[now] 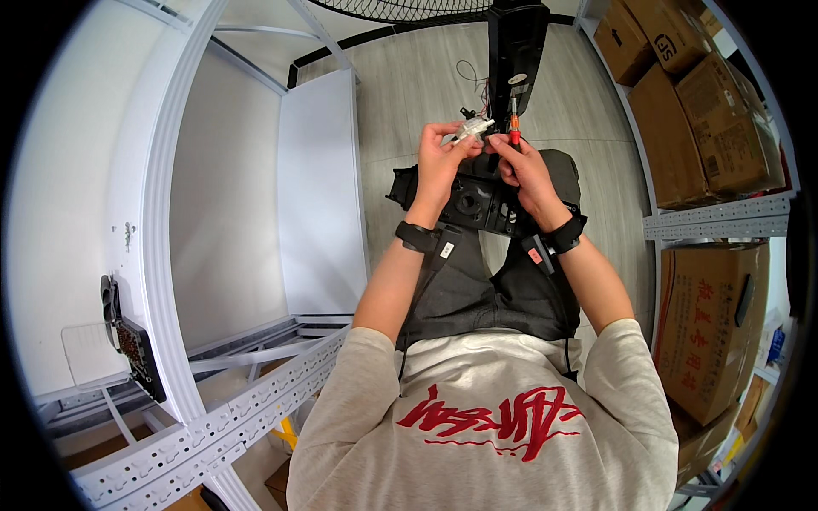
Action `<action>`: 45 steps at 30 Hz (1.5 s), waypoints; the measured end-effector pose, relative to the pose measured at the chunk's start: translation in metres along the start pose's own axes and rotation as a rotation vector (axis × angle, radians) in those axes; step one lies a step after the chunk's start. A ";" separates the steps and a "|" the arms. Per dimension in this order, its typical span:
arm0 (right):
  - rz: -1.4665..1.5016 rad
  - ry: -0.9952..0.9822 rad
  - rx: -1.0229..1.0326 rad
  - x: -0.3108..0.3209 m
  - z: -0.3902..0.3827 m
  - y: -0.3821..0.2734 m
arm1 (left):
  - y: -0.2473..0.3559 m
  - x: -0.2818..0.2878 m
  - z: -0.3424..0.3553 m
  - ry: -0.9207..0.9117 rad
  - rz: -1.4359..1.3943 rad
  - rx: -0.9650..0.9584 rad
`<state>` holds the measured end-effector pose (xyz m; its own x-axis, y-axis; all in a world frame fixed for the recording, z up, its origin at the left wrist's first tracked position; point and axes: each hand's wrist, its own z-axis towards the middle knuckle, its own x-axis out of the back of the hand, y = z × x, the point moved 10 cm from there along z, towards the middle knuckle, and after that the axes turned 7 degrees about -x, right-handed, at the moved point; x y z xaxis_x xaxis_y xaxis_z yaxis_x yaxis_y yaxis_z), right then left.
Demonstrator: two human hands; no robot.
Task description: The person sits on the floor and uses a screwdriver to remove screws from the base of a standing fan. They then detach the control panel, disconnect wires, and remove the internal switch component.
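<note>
My left hand (439,166) pinches a small whitish plastic part (471,129) between thumb and fingers. Close beside it, my right hand (530,175) is closed round a screwdriver (515,126) with a red and orange handle, its shaft pointing away from me. The right fingertips are near the white part; whether they touch it I cannot tell. Across my lap lies a black plastic base (481,204) with a round opening. Beyond my hands a long black housing (516,51) extends away, with thin red and dark wires (484,98) beside it.
On the white shelf at left are small screws (128,234), a dark board-like item (139,356) and a clear plastic panel (89,353). Cardboard boxes (673,128) fill the right-hand rack, with a large carton (707,328) nearer me. A black wire mesh (409,8) stands at the far edge.
</note>
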<state>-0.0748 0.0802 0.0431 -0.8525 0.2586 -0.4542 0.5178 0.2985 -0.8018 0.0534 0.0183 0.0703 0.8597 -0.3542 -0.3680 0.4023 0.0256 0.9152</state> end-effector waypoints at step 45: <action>0.703 -0.448 -0.350 -0.002 0.014 0.034 | 0.027 -0.048 -0.011 -0.383 0.122 -0.217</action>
<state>-0.0562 0.0766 0.0115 -0.2413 0.1265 -0.9622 0.8596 0.4880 -0.1515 0.0262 0.0463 0.1114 0.7431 -0.6554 -0.1351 0.3972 0.2695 0.8773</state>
